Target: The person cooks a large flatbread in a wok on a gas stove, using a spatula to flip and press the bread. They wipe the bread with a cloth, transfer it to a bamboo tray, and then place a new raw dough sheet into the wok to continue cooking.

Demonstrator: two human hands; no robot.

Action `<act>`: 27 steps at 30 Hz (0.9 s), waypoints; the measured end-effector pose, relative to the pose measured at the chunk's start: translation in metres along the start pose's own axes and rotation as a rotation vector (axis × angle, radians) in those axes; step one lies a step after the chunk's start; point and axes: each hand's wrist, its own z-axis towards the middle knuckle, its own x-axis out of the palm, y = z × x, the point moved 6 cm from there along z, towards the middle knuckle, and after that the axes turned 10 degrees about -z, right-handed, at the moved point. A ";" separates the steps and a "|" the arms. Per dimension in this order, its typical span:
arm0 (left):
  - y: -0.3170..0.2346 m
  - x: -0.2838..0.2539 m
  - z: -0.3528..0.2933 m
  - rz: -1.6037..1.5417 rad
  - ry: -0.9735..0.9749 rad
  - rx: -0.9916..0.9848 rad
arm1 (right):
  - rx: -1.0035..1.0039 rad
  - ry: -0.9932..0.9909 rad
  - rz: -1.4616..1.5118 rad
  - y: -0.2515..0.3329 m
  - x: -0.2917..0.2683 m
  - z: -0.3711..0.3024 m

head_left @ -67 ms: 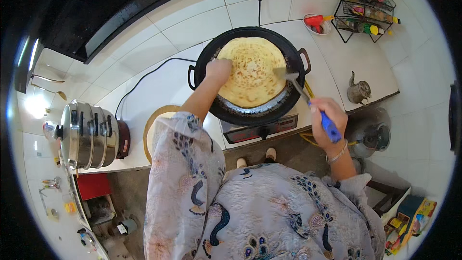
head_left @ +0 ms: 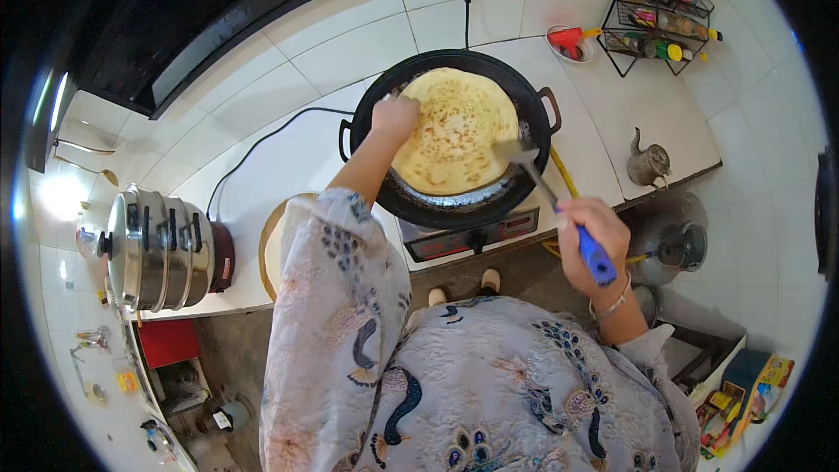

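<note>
A round, browned flatbread (head_left: pixel 456 135) lies in a black two-handled pan (head_left: pixel 411 210) on a cooktop. At the bread's left edge is my left hand (head_left: pixel 396 117), its fingers closed and seeming to pinch the rim; the fingertips are partly hidden. My right hand (head_left: pixel 593 245) is wrapped around the blue handle of a metal spatula (head_left: pixel 544 182). The spatula's blade is at the right edge of the bread, slightly blurred.
A cooktop panel (head_left: pixel 472 236) faces me below the pan. Left of it are a round board (head_left: pixel 267 249), partly behind my sleeve, and a stacked steamer (head_left: pixel 166 249). On the right stand a small metal kettle (head_left: pixel 649 163), a bowl (head_left: pixel 572 45) and a spice rack (head_left: pixel 660 22).
The spatula blade has shifted slightly down along the bread's right edge, and my right hand has lowered a little. My left hand stays at the left rim.
</note>
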 end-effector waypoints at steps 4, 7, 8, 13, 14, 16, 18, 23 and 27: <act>0.011 -0.039 0.023 -0.147 -0.176 -0.111 | 0.109 0.091 0.135 0.013 -0.010 0.005; -0.033 -0.036 0.041 -0.267 -0.110 -0.016 | 0.171 0.046 0.116 -0.015 -0.017 0.012; -0.027 -0.044 0.018 -0.281 -0.088 -0.033 | 0.095 0.019 0.113 -0.014 -0.013 0.020; -0.047 -0.003 -0.071 -0.290 0.138 0.073 | 0.016 -0.035 0.232 -0.060 0.048 0.051; -0.053 0.000 -0.077 -0.300 0.131 0.096 | -0.002 -0.024 0.222 -0.071 0.059 0.053; -0.058 0.005 -0.076 -0.321 0.165 0.070 | -0.023 -0.032 0.177 -0.077 0.063 0.050; -0.053 0.007 -0.064 -0.342 0.248 -0.021 | -0.075 -0.065 0.073 -0.066 0.057 0.044; -0.016 0.003 -0.030 -0.181 0.202 -0.026 | -0.095 -0.015 -0.070 -0.016 0.034 0.005; 0.026 -0.010 0.017 -0.138 0.011 -0.098 | 0.023 0.052 -0.011 0.025 0.002 -0.011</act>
